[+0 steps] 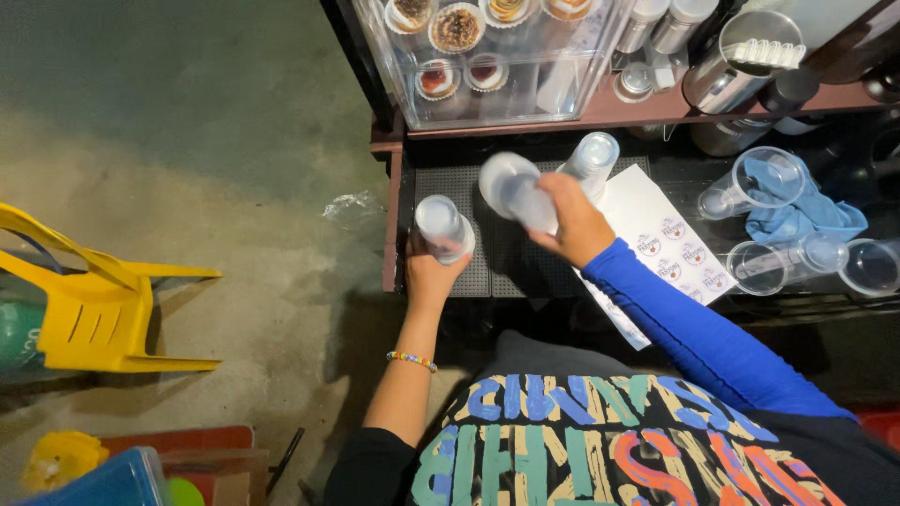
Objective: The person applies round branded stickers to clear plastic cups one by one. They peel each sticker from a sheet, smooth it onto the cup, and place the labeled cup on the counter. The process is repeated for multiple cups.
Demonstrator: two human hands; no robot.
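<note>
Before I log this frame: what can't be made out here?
Head view:
- Cup stack in the right hand: motion-blurred, count unreadable.
- Left hand: its fingers hide behind the cup stack they hold.
- Sticker sheet: lower part hidden by the blue sleeve.
- Yellow chair: cut by left edge.

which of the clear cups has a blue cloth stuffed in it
The clear cup lying on its side at the far right, uppermost of those lying there; a blue cloth spills from its mouth.
</note>
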